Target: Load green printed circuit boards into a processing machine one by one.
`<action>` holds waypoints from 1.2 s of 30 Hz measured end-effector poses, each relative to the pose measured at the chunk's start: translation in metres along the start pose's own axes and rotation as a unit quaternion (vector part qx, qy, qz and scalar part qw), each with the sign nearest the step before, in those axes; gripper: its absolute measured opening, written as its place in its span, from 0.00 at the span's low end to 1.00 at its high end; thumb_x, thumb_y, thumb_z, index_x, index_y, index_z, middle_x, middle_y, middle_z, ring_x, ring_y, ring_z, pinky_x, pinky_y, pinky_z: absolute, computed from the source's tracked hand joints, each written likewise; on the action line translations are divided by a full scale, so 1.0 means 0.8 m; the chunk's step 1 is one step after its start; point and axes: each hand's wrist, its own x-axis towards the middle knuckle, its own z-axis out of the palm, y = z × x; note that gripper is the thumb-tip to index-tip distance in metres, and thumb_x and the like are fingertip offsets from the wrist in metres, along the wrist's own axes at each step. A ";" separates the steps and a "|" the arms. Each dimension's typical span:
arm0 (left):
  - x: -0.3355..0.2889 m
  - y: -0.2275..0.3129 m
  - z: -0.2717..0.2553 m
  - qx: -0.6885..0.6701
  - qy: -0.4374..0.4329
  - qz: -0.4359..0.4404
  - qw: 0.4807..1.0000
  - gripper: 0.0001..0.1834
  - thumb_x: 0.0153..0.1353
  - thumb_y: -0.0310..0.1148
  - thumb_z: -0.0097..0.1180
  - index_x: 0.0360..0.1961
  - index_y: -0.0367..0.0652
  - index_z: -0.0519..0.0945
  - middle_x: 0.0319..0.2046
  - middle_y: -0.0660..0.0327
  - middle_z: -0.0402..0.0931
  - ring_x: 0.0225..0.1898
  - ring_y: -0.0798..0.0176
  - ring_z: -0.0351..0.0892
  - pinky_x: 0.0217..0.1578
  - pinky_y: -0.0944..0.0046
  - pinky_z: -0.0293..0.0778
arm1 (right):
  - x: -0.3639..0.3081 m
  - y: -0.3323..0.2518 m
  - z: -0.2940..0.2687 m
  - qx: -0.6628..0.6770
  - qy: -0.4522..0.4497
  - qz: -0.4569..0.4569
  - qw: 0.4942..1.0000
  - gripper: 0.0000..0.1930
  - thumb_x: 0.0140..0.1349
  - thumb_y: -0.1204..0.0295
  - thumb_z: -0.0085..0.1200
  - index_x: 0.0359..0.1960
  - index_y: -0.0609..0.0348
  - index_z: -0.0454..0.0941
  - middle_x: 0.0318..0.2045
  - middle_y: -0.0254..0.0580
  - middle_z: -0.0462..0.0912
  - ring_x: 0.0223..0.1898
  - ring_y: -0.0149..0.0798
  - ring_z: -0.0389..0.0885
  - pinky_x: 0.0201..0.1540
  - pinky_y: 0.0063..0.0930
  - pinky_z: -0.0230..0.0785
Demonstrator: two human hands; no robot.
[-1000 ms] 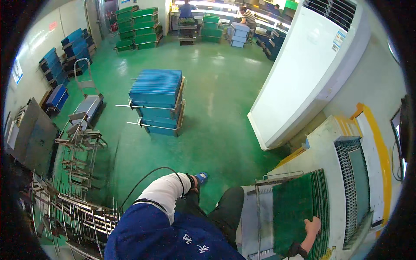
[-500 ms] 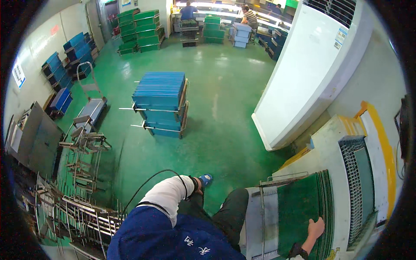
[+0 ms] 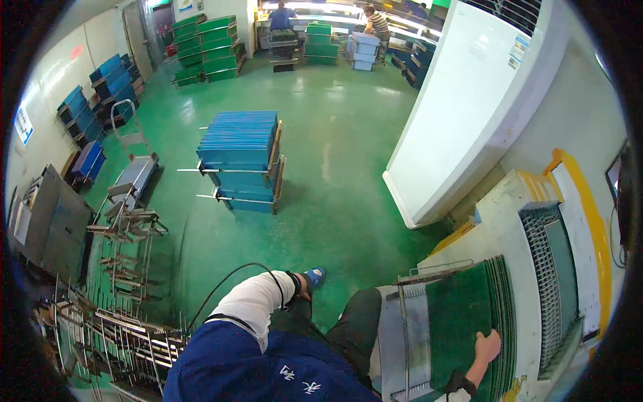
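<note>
At the lower right, my right hand [image 3: 487, 346] is closed at the edge of a flat green board [image 3: 459, 321], with its fingers curled. This board is at the front of several thin green boards [image 3: 507, 315] standing close together in a metal-framed rack [image 3: 404, 328]. A grey-white toothed panel [image 3: 416, 335] belongs to the rack's left part. My left hand [image 3: 303, 289] is down by my leg, below a white sleeve and a black wristband with a dark cord; its fingers are mostly hidden.
A stack of blue slotted racks [image 3: 241, 161] stands mid-floor. To the left are a flat trolley [image 3: 137, 174] and metal rod frames [image 3: 134, 335]. A tall white cabinet unit [image 3: 462, 100] and a pale machine [image 3: 495, 228] flank the right side. Two people sit at a far lit bench.
The whole view has shifted slightly, so the surroundings sit a little further left. My right hand stays at the green boards, and my left hand stays by my leg.
</note>
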 end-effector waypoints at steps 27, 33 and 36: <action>0.008 -0.004 -0.001 -0.026 0.001 -0.032 0.999 0.43 0.48 0.71 0.43 0.54 0.48 0.70 0.47 0.53 0.74 0.52 0.49 0.71 0.52 0.50 0.64 | -0.006 -0.018 -0.015 -0.006 0.000 0.022 1.000 0.25 0.44 0.64 0.63 0.43 0.64 0.75 0.40 0.53 0.78 0.45 0.53 0.75 0.47 0.43 0.67; 0.028 -0.012 0.011 0.040 -0.021 -0.035 0.998 0.46 0.48 0.71 0.43 0.59 0.48 0.63 0.47 0.54 0.76 0.51 0.49 0.72 0.50 0.47 0.66 | -0.006 -0.008 -0.008 -0.014 0.026 0.009 1.000 0.19 0.44 0.64 0.62 0.37 0.61 0.76 0.36 0.51 0.80 0.40 0.53 0.77 0.42 0.43 0.68; 0.049 -0.024 0.021 0.027 -0.049 -0.048 0.997 0.48 0.48 0.71 0.43 0.61 0.47 0.59 0.52 0.52 0.71 0.52 0.47 0.70 0.50 0.43 0.64 | -0.002 -0.016 -0.004 -0.013 0.041 0.003 0.999 0.21 0.44 0.63 0.63 0.39 0.61 0.76 0.37 0.52 0.80 0.41 0.53 0.77 0.43 0.43 0.68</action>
